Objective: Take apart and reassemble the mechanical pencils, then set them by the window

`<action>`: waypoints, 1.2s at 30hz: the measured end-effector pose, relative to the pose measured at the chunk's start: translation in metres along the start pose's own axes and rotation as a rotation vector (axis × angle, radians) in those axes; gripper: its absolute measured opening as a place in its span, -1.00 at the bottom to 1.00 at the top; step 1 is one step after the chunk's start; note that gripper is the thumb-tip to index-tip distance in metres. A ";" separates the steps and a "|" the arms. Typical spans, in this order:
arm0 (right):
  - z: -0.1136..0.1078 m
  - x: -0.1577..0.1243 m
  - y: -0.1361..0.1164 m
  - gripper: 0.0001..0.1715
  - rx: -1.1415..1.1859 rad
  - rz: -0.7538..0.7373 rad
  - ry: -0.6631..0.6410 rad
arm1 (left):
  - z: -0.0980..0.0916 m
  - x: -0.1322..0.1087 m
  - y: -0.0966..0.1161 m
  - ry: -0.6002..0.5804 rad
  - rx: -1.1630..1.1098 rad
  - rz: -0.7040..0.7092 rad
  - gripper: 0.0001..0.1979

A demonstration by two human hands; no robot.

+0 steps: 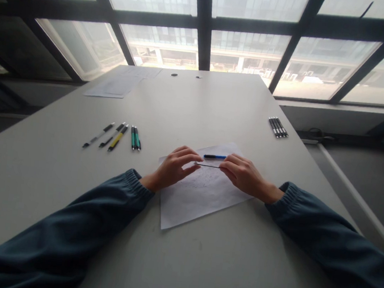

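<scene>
Head view. Two dark-sleeved forearms enter from the lower corners and meet over a white sheet lying askew on the grey table. The left hand and right hand rest on the sheet, fingers curled, each pinching one end of a thin dark rod. The rod's long axis runs left to right, level, just above the paper; its ends are hidden inside the fingertips, so which end is the tip cannot be told. Just beyond it a blue pen lies parallel on the sheet, its right end covered by the right hand. Faint marks on the sheet are too dim to read. Farther left, five pens lie in a loose row, long axes pointing away and to the right. Far right, a tight bundle of black pens lies near the table edge. At the far left edge lie pale papers, beyond them windows.
</scene>
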State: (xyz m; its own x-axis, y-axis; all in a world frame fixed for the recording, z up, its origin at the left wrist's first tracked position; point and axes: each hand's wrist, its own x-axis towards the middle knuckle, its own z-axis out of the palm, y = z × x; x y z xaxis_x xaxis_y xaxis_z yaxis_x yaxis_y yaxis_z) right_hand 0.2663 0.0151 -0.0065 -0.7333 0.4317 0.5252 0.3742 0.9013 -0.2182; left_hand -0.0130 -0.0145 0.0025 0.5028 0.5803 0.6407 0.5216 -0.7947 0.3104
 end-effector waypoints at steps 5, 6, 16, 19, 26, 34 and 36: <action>0.002 -0.002 0.003 -0.77 -0.026 0.065 0.046 | 0.000 -0.004 -0.006 0.022 0.129 -0.158 -0.60; 0.002 -0.002 0.004 -0.77 -0.033 0.087 0.064 | 0.000 -0.004 -0.008 0.009 0.153 -0.190 -0.62; 0.004 -0.004 0.006 -0.81 -0.027 0.190 0.119 | 0.006 -0.009 -0.015 -0.175 0.155 -0.232 -0.89; 0.004 -0.005 0.006 -0.81 -0.019 0.187 0.119 | 0.005 -0.009 -0.015 -0.150 0.132 -0.221 -0.91; 0.004 -0.005 0.007 -0.81 -0.016 0.183 0.116 | 0.005 -0.005 -0.008 0.010 0.117 -0.227 -0.94; 0.005 -0.006 0.007 -0.79 -0.013 0.160 0.102 | 0.004 -0.001 -0.002 0.148 0.081 -0.248 -0.92; 0.005 -0.006 0.007 -0.78 -0.018 0.154 0.095 | 0.004 -0.002 -0.002 0.152 0.078 -0.253 -0.92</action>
State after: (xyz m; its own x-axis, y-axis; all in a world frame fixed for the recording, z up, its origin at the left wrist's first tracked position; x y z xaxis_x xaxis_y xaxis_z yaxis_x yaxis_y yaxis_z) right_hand 0.2705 0.0191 -0.0155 -0.6099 0.5583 0.5624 0.4886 0.8236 -0.2878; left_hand -0.0121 -0.0132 -0.0020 0.2442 0.7201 0.6495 0.6716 -0.6087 0.4224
